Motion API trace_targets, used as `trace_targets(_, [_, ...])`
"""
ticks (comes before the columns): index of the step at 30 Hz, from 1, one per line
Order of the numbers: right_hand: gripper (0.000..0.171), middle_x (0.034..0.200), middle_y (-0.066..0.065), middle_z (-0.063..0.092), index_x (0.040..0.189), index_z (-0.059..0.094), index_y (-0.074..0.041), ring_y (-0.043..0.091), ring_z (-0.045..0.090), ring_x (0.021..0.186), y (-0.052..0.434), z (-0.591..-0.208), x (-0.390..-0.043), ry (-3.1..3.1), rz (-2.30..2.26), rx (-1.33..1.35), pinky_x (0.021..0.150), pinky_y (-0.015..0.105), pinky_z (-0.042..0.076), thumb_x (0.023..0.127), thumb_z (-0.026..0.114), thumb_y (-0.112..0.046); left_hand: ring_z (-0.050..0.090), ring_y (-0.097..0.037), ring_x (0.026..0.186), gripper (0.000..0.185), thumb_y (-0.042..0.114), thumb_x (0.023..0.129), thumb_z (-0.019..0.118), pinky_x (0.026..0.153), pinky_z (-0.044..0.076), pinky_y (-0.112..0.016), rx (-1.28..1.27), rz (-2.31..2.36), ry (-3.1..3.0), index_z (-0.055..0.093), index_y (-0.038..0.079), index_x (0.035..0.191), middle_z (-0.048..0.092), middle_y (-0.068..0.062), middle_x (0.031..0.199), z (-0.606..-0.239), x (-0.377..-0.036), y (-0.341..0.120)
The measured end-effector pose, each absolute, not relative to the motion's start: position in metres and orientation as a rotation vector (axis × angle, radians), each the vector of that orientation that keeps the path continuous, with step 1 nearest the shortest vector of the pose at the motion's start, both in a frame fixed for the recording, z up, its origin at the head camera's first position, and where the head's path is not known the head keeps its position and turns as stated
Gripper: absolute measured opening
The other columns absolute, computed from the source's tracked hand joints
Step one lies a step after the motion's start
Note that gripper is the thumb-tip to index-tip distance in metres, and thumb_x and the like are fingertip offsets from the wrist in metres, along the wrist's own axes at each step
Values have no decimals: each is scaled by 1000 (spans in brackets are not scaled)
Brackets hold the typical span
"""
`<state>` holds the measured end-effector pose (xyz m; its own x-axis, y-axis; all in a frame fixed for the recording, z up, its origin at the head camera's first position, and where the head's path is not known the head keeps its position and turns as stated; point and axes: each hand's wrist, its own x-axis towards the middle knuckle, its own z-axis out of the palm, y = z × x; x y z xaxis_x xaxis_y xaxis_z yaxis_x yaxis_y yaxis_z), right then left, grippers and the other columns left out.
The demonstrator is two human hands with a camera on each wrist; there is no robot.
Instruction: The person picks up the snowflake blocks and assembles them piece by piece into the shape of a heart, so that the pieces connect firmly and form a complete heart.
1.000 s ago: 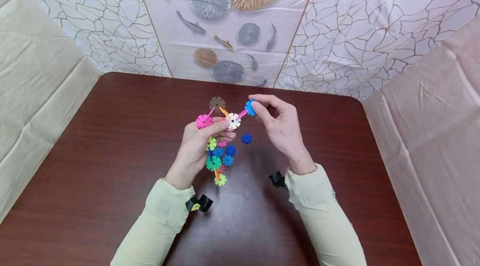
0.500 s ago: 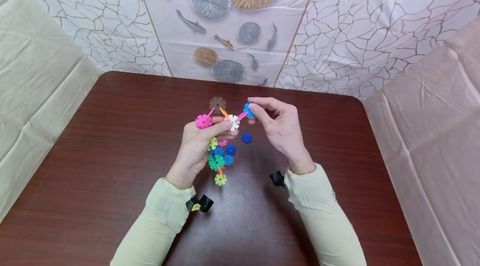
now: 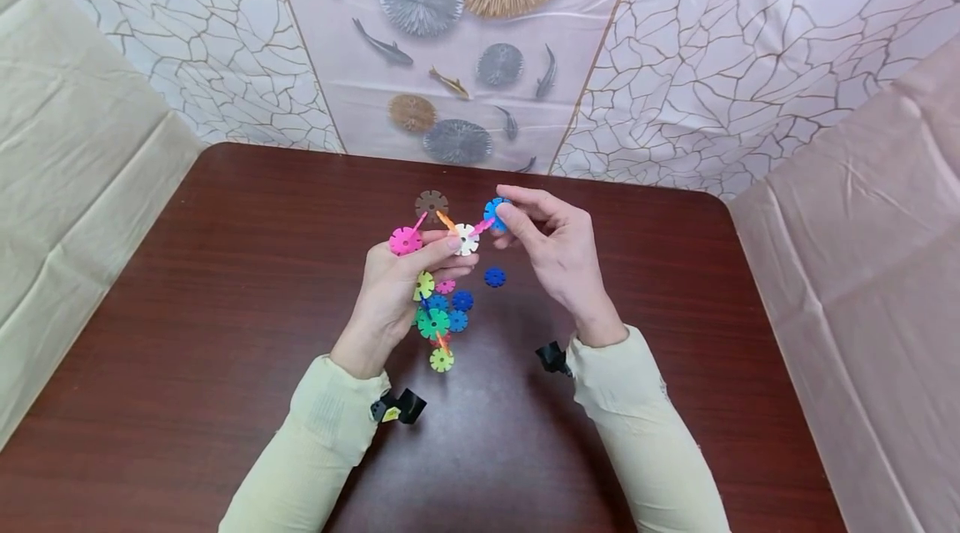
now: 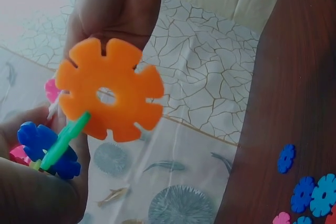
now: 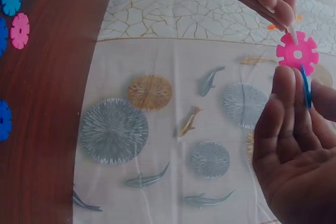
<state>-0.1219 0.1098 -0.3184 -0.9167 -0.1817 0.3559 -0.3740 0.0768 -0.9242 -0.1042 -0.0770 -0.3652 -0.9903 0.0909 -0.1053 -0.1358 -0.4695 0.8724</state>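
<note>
Slotted plastic snowflake discs are joined in a chain that my left hand (image 3: pixel 382 291) holds, thumb and fingers pinching the white disc (image 3: pixel 470 245). From it run an orange disc (image 3: pixel 446 222) to a brown disc (image 3: pixel 431 203), and a pink disc (image 5: pixel 287 51) on the right. My right hand (image 3: pixel 566 262) pinches a light blue disc (image 5: pixel 307 95) between thumb and fingers, its edge at the pink disc's rim. Another pink disc (image 3: pixel 405 242) sticks out over the left hand. Below the palm hang a yellow-green disc (image 3: pixel 425 286), a green disc (image 3: pixel 433 314) and an orange disc (image 4: pixel 126 77).
Beneath the hands, loose discs lie on the dark wood table (image 3: pixel 187 308): a dark blue one (image 3: pixel 495 277), another dark blue one (image 3: pixel 462 300), a blue one (image 3: pixel 458 322) and a pink one (image 3: pixel 446 287). Patterned cloth (image 3: pixel 270 57) hangs behind the table's far edge.
The held chain dipped and tilted slightly, then rose again. The right hand has come a little left with the light blue disc, nearer the white disc. Both grips stay the same.
</note>
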Motion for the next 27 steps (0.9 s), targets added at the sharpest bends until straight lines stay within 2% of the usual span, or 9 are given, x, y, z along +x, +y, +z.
trace_targets(3, [28,85,28,66,122,61,7,39,67,70,112,-321,-123,-2237,1966,538,71,40,59,98,57,-7,71,-33,86,34,18,85,77,86,54,-41,-92,2602,1524,67,-6,107,73,-19,94,-366,-105,-78])
trace_targets(6, [28,85,22,67,119,65,0,39,67,74,119,-340,-136,-2357,1902,445,69,36,58,100,56,-18,72,-32,86,33,16,85,76,84,55,-43,-116,2619,1506,67,-7,107,73,-18,93,-368,-107,-80])
trace_targets(10, [30,89,9,67,118,65,-7,27,63,77,130,-386,-159,-2790,1547,325,68,31,53,96,63,-27,73,-28,81,27,15,86,75,81,56,-41,-145,2643,1492,69,-5,104,73,-17,91,-369,-108,-83])
trace_targets(13, [38,98,8,65,123,62,-6,22,59,80,133,-417,-167,-3122,1188,309,74,35,51,93,68,-28,73,-24,77,25,17,86,75,83,56,-38,-169,2632,1513,70,-2,101,73,-15,88,-370,-107,-84])
trace_targets(15, [43,101,9,62,125,61,-5,23,58,86,133,-434,-169,-3238,1046,294,79,38,51,91,70,-29,72,-22,75,25,19,87,75,84,56,-37,-187,2615,1531,71,-1,101,73,-13,86,-370,-106,-85])
trace_targets(19, [44,104,7,58,122,64,-8,24,53,98,131,-454,-171,-3288,839,269,81,41,49,89,71,-35,72,-21,72,25,21,87,75,83,56,-36,-203,2598,1562,71,-1,99,72,-12,83,-370,-106,-85])
trace_targets(22, [39,100,6,54,117,65,-11,24,52,96,128,-461,-173,-3274,772,264,78,41,49,88,71,-37,71,-20,71,24,20,87,75,81,56,-35,-198,2601,1568,71,-1,99,72,-12,82,-371,-106,-86])
trace_targets(27, [31,98,5,53,114,64,-12,22,52,90,126,-465,-177,-3262,793,266,76,39,49,89,72,-28,71,-19,70,21,18,88,74,81,57,-36,-172,2602,1575,72,0,97,72,-9,80,-371,-107,-85])
